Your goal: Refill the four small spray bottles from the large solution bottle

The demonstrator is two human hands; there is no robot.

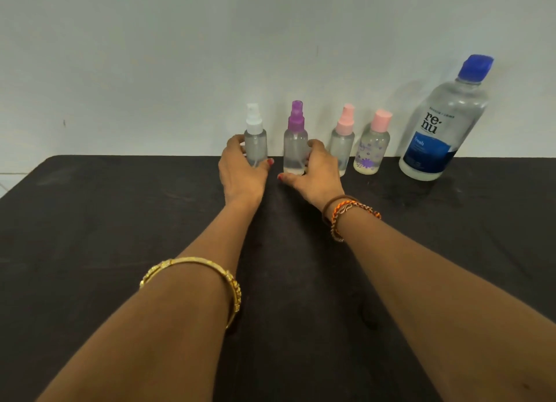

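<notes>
Along the far edge of the black table (120, 221) stands a row of small clear bottles. My left hand (240, 168) is wrapped around the white-capped spray bottle (255, 131). Beside it, my right hand (316, 173) grips the purple-capped spray bottle (295, 143), which holds a little liquid at the bottom. A pink-capped spray bottle (343, 140) and a pink-capped bottle with purple flower print (371, 149) stand upright to the right, untouched. The large solution bottle (442, 125) with a blue cap and blue label stands at the far right, cap on.
A pale wall (180, 55) rises directly behind the bottles. The table's left corner is rounded. Bangles and thread bracelets sit on both forearms.
</notes>
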